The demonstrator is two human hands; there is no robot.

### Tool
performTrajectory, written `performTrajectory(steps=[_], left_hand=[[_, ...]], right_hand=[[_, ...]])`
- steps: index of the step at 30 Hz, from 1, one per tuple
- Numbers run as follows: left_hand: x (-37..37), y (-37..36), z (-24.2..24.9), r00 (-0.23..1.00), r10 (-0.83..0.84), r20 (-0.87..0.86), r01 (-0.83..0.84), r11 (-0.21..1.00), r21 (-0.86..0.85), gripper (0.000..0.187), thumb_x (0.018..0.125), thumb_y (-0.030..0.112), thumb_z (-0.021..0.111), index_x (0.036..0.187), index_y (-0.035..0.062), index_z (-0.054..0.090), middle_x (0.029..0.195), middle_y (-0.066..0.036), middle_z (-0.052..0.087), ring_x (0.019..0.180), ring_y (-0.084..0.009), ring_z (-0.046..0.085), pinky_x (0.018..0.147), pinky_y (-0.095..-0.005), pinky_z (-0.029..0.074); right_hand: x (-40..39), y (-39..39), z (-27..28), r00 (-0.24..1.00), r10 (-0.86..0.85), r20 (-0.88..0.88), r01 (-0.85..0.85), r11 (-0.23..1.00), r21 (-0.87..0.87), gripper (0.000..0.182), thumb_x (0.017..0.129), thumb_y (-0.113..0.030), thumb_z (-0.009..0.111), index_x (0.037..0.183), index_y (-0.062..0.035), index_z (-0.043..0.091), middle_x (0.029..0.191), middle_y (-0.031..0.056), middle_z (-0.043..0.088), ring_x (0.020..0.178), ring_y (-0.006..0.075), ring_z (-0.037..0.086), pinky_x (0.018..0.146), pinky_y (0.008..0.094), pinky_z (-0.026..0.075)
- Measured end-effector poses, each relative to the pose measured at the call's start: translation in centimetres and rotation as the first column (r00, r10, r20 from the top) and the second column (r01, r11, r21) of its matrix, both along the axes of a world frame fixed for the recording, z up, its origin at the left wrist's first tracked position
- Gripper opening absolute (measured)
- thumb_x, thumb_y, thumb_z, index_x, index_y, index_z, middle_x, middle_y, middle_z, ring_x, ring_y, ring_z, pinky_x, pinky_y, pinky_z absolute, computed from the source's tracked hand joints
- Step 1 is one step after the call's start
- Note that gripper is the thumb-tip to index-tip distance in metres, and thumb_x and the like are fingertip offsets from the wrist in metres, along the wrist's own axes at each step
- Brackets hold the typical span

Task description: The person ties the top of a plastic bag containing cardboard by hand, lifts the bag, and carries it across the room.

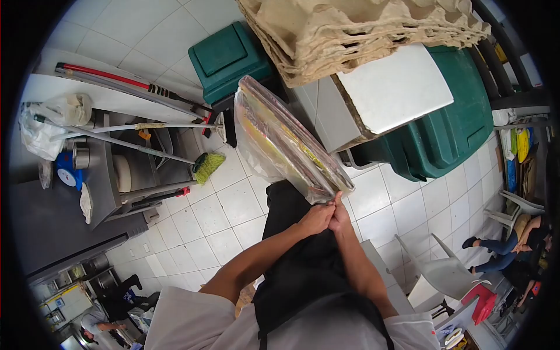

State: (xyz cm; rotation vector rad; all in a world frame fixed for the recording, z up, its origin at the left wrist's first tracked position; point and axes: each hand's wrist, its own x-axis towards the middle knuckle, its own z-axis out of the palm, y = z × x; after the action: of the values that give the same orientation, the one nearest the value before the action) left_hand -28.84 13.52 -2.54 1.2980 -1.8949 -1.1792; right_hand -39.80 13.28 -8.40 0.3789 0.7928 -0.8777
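Observation:
A large clear plastic bag (280, 140) with flat, colourful layered contents stretches out in front of me, tilted up toward the left. My left hand (318, 218) is closed at its near end, fingers wrapped over the plastic. Close against it, my right hand (339, 214) grips the same end, its thumb pointing up along the bag. The two hands touch each other. What exactly lies inside the bag is blurred by the plastic.
Stacked egg trays (361, 41) and a white-topped block (402, 87) stand ahead beside a large green bin (443, 122). A smaller green bin (230, 58) stands by the wall. Brooms (209, 166) lean at left near a metal counter (64, 221). Plastic chairs (437, 274) and people are right.

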Motion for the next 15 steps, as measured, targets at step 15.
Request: performTrajectory(steps=[15], left_hand=[[-0.2,1.3,0.3,0.997,-0.025,0.077,0.014,0.989,0.148,0.016,0.075,0.001,0.044,0.09,-0.0008,0.048,0.075,-0.022,0.054,0.069,-0.0383,0.053,0.06,-0.0443,0.042]], right_hand=[[-0.6,0.7,5.2,0.808,0.227,-0.543,-0.279,0.96,-0.014,0.021,0.084,-0.013,0.04,0.085,0.0017,0.056,0.078,0.0085,0.057,0.072,0.0173,0.053,0.065,0.0283,0.044]])
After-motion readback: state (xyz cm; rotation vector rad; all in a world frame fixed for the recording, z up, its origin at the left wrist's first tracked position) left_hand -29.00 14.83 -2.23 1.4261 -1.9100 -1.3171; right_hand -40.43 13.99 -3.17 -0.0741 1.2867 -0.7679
